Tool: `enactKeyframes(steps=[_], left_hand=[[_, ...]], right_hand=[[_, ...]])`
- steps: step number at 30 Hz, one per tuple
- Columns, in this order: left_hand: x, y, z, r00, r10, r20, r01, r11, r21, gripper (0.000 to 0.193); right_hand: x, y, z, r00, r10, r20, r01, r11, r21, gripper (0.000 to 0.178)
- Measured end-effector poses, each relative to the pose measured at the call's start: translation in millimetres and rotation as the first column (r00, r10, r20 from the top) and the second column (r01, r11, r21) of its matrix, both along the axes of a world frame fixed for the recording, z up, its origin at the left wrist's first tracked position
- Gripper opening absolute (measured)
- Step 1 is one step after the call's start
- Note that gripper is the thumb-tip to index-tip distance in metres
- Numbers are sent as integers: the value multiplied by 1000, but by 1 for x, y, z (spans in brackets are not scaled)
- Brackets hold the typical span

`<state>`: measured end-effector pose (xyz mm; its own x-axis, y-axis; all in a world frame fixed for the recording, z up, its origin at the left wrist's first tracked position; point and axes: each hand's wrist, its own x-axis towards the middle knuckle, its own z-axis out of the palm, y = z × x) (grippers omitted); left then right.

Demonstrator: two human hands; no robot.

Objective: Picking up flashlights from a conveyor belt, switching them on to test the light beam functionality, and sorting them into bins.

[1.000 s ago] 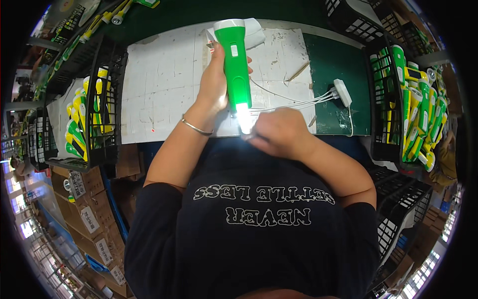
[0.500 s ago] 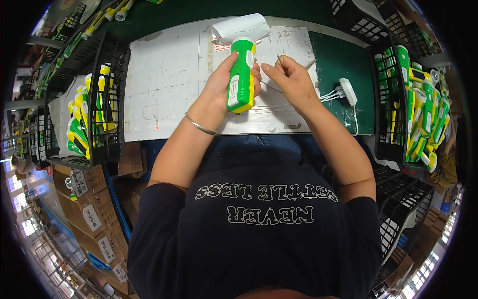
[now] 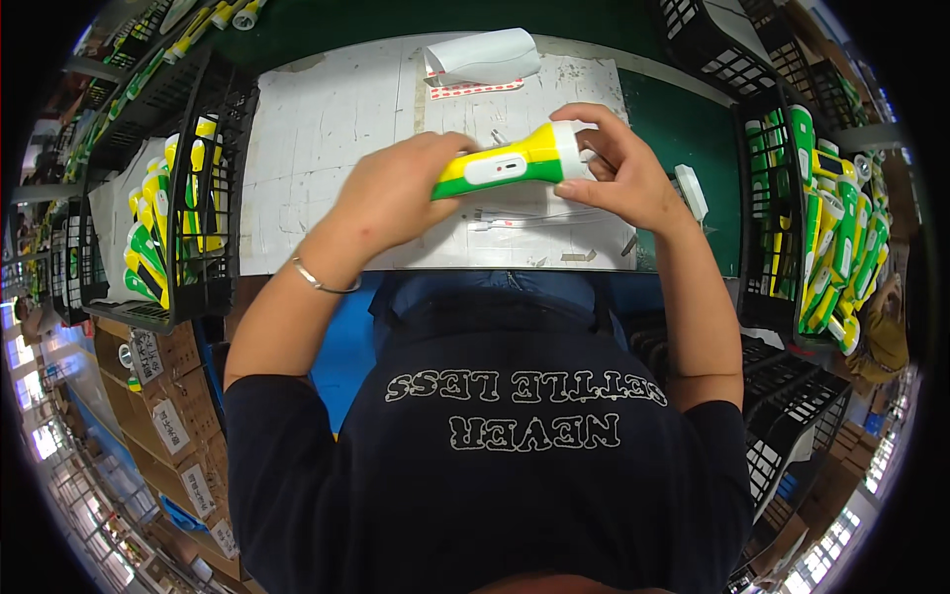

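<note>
Glossy plastic torch (image 3: 505,166), metal bracelet (image 3: 319,280)

Both forearms reach forward, left hand (image 3: 391,193) and right hand (image 3: 621,173) with fingers curled closed.

The green and yellow flashlight (image 3: 505,166), which a second ago stood lengthwise up the centre of the frame and half a second ago was still near upright, now lies almost crosswise in the upper middle, white head to the right. The left hand (image 3: 391,193) has shifted to wrap its tail end, while the right hand (image 3: 618,173) has risen from the lower end to cup the head, apparently twisting it.
</note>
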<state>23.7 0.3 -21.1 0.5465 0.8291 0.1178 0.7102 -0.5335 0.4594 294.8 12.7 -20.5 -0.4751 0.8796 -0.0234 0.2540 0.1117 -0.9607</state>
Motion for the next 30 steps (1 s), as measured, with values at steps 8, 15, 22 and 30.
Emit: enactKeyframes(steps=[8, 15, 22, 30], left_hand=[[-34, -7, 8, 999, -16, 51, 27, 976, -218, 37], [-10, -2, -40, 772, 445, 454, 42, 677, -735, 58], [-3, 2, -71, 764, 477, 435, -160, 793, -588, 65], [26, 1, -56, 819, 357, 449, -72, 841, -536, 67]], right_hand=[[-5, 5, -1, 992, 51, -116, -60, 995, -78, 70], [-49, 23, -57, 805, -344, 483, 208, 926, 314, 47], [-62, 26, -68, 858, -298, 418, 150, 925, 350, 24], [-28, 20, -35, 980, -198, -35, 191, 972, -139, 21]])
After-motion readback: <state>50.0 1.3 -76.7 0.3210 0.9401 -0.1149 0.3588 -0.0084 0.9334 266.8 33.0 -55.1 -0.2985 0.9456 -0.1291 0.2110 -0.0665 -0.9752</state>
